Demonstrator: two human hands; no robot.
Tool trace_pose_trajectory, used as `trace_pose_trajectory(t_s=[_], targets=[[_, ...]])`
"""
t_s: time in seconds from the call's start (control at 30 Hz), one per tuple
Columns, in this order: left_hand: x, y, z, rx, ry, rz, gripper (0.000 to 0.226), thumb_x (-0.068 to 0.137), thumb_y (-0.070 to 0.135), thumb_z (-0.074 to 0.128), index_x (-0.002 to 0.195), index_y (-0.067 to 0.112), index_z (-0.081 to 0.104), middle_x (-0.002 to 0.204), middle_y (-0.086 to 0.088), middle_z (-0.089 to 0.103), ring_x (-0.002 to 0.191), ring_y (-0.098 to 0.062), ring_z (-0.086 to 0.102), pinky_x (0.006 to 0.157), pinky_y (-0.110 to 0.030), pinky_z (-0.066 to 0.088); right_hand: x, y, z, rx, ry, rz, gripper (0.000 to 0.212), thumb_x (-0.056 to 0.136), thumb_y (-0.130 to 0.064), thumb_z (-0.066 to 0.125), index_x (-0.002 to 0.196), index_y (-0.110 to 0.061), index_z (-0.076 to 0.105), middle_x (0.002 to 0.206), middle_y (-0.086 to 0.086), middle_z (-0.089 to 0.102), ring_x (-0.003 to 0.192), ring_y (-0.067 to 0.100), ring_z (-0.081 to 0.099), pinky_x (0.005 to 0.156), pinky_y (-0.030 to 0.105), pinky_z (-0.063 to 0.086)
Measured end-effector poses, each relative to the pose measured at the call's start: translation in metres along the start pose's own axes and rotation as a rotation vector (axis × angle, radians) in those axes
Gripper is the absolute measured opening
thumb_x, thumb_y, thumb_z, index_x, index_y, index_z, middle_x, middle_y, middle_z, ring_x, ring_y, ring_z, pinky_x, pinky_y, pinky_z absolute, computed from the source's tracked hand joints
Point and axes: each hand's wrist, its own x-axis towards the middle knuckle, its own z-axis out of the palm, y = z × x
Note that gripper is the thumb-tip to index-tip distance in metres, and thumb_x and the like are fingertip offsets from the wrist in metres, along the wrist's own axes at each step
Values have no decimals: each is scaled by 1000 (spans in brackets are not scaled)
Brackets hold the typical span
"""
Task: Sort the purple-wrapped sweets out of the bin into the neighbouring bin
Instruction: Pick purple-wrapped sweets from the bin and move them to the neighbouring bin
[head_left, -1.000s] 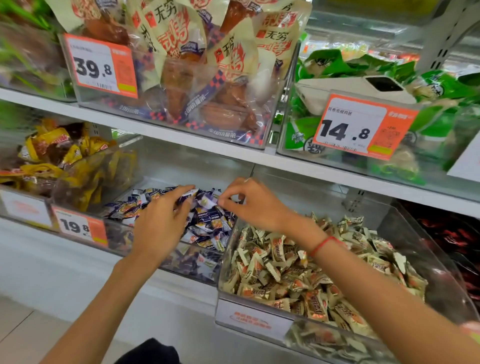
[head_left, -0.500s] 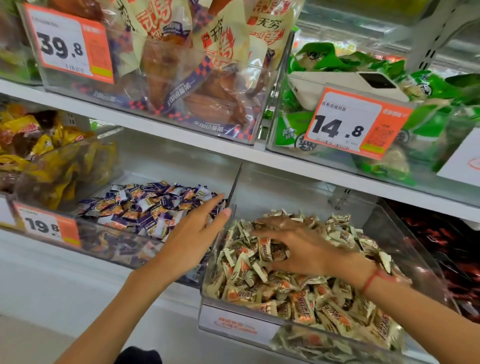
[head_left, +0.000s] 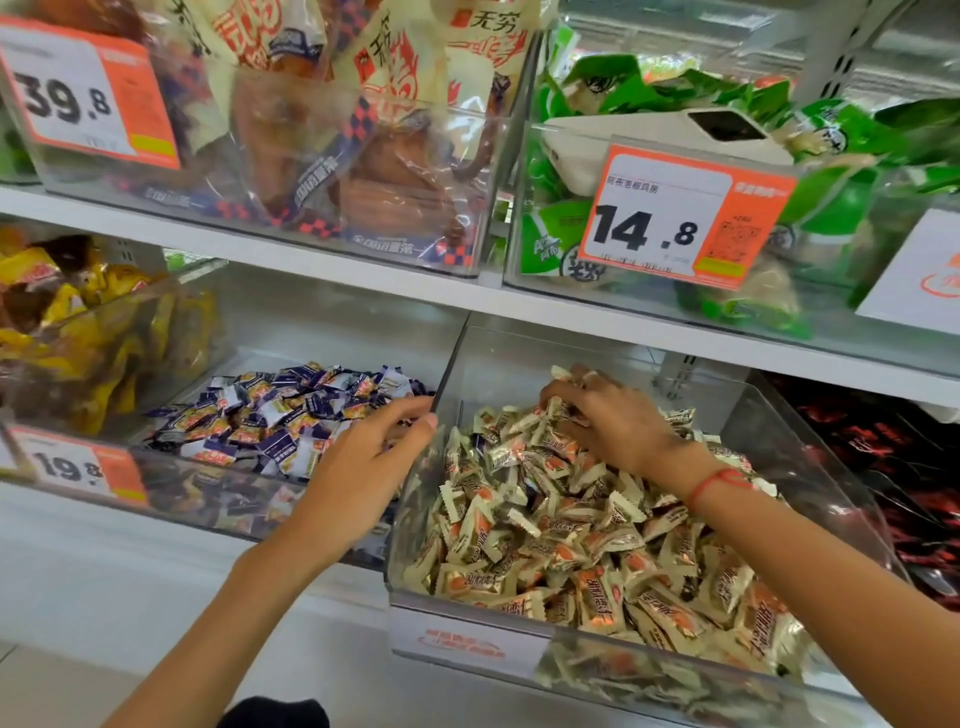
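Two clear bins stand side by side on the lower shelf. The left bin (head_left: 171, 493) holds purple-wrapped sweets (head_left: 270, 415). The right bin (head_left: 821, 457) is heaped with cream-and-orange wrapped sweets (head_left: 545, 535). My right hand (head_left: 613, 423) reaches into the back left of the right bin, fingers curled down into the pile; what the fingertips hold is hidden. My left hand (head_left: 363, 467) hovers at the wall between the two bins, fingers relaxed and holding nothing, fingertips near that wall's top edge.
Further left is a bin of yellow packets (head_left: 78, 332); at far right, red-and-black packets (head_left: 883, 467). The shelf above (head_left: 363, 280) carries bins of large snack bags with price tags 39.8 (head_left: 83, 98) and 14.8 (head_left: 675, 218), low over the bins.
My right hand moved from the purple bin into the cream-sweet bin and now digs with curled fingers near the back. My left hand drew back from the purple sweets to the dividing wall.
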Motion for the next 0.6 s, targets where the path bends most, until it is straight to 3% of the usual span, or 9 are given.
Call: trace_pose_trajectory(t_s=[0.1, 0.17, 0.23, 0.3, 0.43, 0.5, 0.53, 0.57, 0.6], targets=[[-1, 11, -5, 166, 118, 94, 36, 91, 33, 58, 127, 32, 55, 116, 13, 61, 109, -4, 54, 88, -23, 41, -15, 10, -4, -37, -13, 67, 38, 94, -33, 57, 131, -33, 46, 129, 1, 45, 117, 22, 51, 89, 36, 44], [-1, 24, -6, 299, 188, 219, 34, 89, 26, 63, 121, 35, 58, 111, 15, 62, 103, -2, 55, 82, -21, 42, -21, 12, -3, 8, -22, 76, 38, 93, -33, 58, 130, -34, 48, 128, 1, 45, 115, 23, 53, 87, 35, 46], [0, 41, 1, 344, 151, 311, 31, 89, 21, 63, 114, 38, 61, 102, 23, 60, 91, 10, 54, 74, -6, 37, -25, 14, -5, 59, -40, 92, 38, 93, -32, 59, 130, -36, 48, 127, 1, 44, 111, 22, 55, 85, 33, 47], [6, 52, 15, 350, 60, 313, 29, 91, 17, 61, 110, 38, 64, 96, 26, 58, 84, 16, 52, 68, -2, 36, -29, 15, -6, 68, -47, 98, 39, 92, -30, 59, 129, -38, 49, 126, 0, 45, 111, 21, 54, 86, 33, 46], [28, 61, 57, 233, -167, 198, 33, 95, 7, 52, 123, 23, 60, 119, 13, 61, 105, 0, 58, 83, -5, 40, -38, 17, -9, 89, -73, 89, 37, 89, -25, 63, 121, -41, 54, 113, -6, 45, 105, 19, 56, 84, 33, 45], [40, 58, 80, 218, -243, 169, 38, 97, 7, 47, 132, 22, 52, 126, 7, 57, 89, 0, 63, 77, -9, 44, -44, 21, -14, 128, -124, 67, 38, 87, -18, 63, 117, -40, 57, 113, -6, 49, 103, 18, 56, 80, 30, 44], [47, 53, 90, 274, -256, 162, 42, 97, 7, 47, 136, 24, 47, 129, 5, 55, 78, -1, 62, 72, -14, 47, -49, 22, -17, 141, -155, 48, 39, 86, -15, 63, 116, -39, 58, 115, -5, 51, 106, 18, 54, 81, 29, 43], [54, 46, 100, 380, -263, 150, 47, 96, 7, 49, 140, 25, 42, 133, 3, 53, 81, -4, 62, 74, -20, 50, -55, 24, -20, 146, -186, 36, 38, 85, -13, 63, 114, -38, 59, 119, -5, 53, 110, 17, 53, 85, 29, 42], [62, 37, 108, 511, -277, 120, 53, 94, 8, 53, 142, 24, 37, 138, 0, 49, 97, -12, 62, 84, -27, 50, -61, 26, -24, 151, -208, 30, 37, 85, -14, 63, 113, -38, 58, 123, -4, 53, 115, 17, 51, 90, 31, 42]])
